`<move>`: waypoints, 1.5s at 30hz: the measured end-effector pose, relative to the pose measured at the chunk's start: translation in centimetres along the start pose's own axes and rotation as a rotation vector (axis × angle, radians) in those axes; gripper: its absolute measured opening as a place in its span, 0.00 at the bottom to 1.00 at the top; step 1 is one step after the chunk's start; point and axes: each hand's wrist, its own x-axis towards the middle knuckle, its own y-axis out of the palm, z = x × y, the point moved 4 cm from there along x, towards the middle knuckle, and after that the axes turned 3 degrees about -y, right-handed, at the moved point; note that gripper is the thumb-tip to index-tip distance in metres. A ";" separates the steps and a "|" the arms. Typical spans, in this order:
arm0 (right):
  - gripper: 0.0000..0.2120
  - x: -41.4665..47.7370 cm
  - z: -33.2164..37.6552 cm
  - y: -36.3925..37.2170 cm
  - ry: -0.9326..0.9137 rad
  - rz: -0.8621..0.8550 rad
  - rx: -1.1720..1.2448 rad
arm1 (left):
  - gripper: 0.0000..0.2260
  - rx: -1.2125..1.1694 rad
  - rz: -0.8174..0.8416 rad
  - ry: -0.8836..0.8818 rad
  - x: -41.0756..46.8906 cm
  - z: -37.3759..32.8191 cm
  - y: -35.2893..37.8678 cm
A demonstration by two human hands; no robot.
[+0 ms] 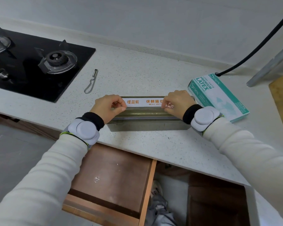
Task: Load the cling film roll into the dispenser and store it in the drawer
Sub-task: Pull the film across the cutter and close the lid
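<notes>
Here, at the near edge of a speckled white countertop [137,75], I work both hands on a grey cling film dispenser [147,125] that lies lengthwise in front of me. My left hand [107,107] is pinched on the left end of its raised lid [137,101], thumb and fingertips closed on the lid's edge beside the orange printed characters. My right hand [176,101] is pinched the same way on the right end, with a crinkle of clear film showing at its fingertips. Between my hands the cling film roll [144,112] lies inside the open trough, running left to right. Directly below, under the counter's near edge, the wooden drawer [114,175] stands pulled out. To the right of the dispenser, just beside my right wrist, rests a teal and white box of latex gloves [219,97]. On the far left sits a black gas hob [31,62], and a metal peeler [91,82] lies on the counter between hob and dispenser
</notes>
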 end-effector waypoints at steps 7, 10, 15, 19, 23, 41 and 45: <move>0.09 -3.1 -2.7 -0.5 0.203 -0.077 -0.089 | 0.02 0.015 -0.040 0.014 -0.7 -0.2 0.4; 0.09 -4.4 -3.6 -0.5 0.256 -0.093 -0.100 | 0.02 0.047 -0.046 0.019 -1.0 -0.4 0.7; 0.06 -6.1 -3.4 -0.5 0.216 -0.140 -0.084 | 0.05 0.132 -0.057 0.032 -1.6 -0.4 1.1; 0.06 -6.8 -2.8 0.2 0.153 -0.147 -0.057 | 0.05 0.202 -0.066 0.011 -2.3 0.3 1.4; 0.04 -7.4 -2.6 1.1 0.118 -0.104 -0.044 | 0.05 0.261 -0.074 -0.011 -3.2 1.0 2.0; 0.10 -10.8 -5.5 1.7 0.546 -0.118 0.120 | 0.13 0.133 -0.102 -0.326 -7.1 3.6 3.9; 0.14 -11.6 -5.8 2.6 0.654 -0.067 0.167 | 0.17 -0.080 -0.069 -0.540 -7.6 4.1 5.4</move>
